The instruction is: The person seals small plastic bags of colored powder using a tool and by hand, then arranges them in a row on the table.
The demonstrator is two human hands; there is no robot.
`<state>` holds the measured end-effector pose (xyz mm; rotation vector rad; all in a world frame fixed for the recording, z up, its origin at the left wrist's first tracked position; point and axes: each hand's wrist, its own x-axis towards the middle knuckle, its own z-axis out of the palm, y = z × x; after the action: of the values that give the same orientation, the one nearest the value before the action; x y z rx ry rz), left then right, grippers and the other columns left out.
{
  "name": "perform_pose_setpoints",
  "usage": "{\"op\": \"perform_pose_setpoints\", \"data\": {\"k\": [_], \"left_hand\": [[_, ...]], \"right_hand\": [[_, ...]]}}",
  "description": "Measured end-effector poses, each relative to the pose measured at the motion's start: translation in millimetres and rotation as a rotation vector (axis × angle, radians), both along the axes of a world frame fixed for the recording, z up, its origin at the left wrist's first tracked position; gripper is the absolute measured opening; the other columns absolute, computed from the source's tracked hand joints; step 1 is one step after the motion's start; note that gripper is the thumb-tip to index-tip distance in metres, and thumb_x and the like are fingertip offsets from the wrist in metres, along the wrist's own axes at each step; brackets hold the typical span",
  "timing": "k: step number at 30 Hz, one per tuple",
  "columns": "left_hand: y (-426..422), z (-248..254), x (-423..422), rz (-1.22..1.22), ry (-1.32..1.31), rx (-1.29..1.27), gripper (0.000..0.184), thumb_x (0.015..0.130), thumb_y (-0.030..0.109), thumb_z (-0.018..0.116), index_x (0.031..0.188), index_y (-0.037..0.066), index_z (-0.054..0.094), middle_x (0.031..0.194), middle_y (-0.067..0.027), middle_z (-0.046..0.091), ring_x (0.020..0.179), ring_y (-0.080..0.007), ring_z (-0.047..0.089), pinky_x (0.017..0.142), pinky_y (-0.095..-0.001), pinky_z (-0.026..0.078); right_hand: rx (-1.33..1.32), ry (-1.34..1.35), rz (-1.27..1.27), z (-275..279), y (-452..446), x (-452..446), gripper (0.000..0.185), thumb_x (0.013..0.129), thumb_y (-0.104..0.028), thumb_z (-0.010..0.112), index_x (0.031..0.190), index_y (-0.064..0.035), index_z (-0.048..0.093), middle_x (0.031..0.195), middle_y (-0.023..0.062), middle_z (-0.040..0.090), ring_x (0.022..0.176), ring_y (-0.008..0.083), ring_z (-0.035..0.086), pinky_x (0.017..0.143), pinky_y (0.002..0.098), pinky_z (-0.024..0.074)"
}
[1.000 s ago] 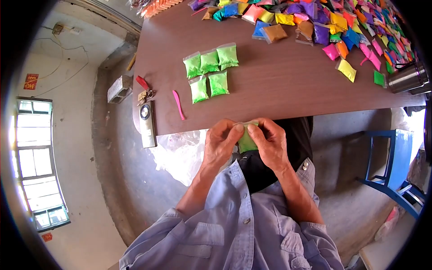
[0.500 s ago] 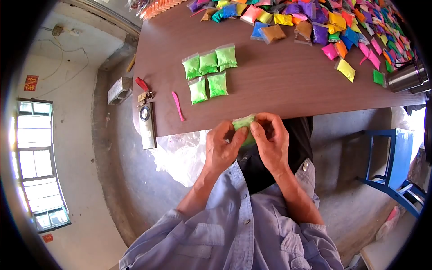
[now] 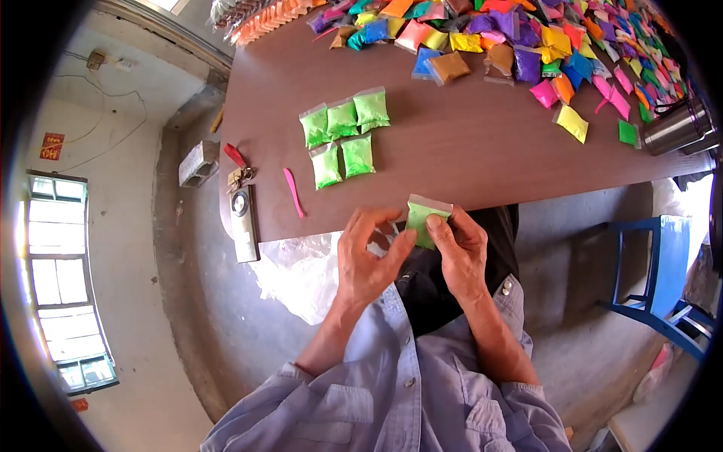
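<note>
Just off the table's near edge, my right hand [image 3: 461, 248] pinches a small zip bag of light green material [image 3: 422, 218] between thumb and fingers. Close by on the left is my left hand [image 3: 369, 255], its thumb and fingers apart and nothing in them; the thumb comes near the bag's side. On the table lie several green bags [image 3: 342, 119] in two rows, three at the back and two in front. A pink plastic modelling tool [image 3: 294, 193] rests to the left of them.
A large heap of colourful bags [image 3: 527, 38] covers the back right of the brown table [image 3: 452, 143]. Keys [image 3: 239, 176] and a silver-black device [image 3: 243, 222] lie at the left edge. A steel flask [image 3: 674, 128] sits far right. A blue chair [image 3: 655, 264] stands beyond my right side.
My left hand has let go of the green bag and opened. The right hand keeps hold, and the bag now stands more upright in view. The camera view has shifted slightly.
</note>
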<state>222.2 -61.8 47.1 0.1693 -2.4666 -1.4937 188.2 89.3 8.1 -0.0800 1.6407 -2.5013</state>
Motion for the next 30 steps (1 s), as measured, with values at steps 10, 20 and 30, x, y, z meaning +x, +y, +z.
{"op": "perform_pose_setpoints", "data": {"k": [10,20,30], "left_hand": [[-6.4,-16.1,-1.7,-0.019,-0.168,0.272,0.020,0.101,0.015,0.071,0.105,-0.004,0.070,0.083,-0.0049,0.070,0.077,-0.0086,0.061,0.068,-0.0267,0.050],[-3.1,-15.9,4.2,-0.007,-0.221,0.488,0.028,0.100,0.020,0.074,0.108,-0.007,0.070,0.090,-0.0068,0.074,0.084,-0.0109,0.067,0.077,-0.0278,0.055],[-14.5,-24.7,7.0,-0.107,-0.268,0.335,0.032,0.101,0.025,0.073,0.110,-0.006,0.069,0.089,-0.0071,0.073,0.084,-0.0113,0.066,0.075,-0.0283,0.053]], "right_hand": [[0.064,-0.115,0.149,-0.1,0.0,5.8,0.019,0.101,-0.016,0.072,0.114,-0.0008,0.073,0.088,-0.0050,0.062,0.078,0.0029,0.051,0.069,0.0213,0.0424],[0.129,0.079,0.015,-11.6,-2.3,2.7,0.014,0.103,-0.009,0.066,0.111,0.0004,0.073,0.097,-0.0010,0.066,0.087,0.0052,0.055,0.076,0.0227,0.0461],[0.191,-0.035,0.069,-12.3,1.7,4.7,0.014,0.101,-0.008,0.068,0.112,0.0004,0.072,0.099,0.0009,0.068,0.089,0.0052,0.056,0.077,0.0232,0.0476]]}}
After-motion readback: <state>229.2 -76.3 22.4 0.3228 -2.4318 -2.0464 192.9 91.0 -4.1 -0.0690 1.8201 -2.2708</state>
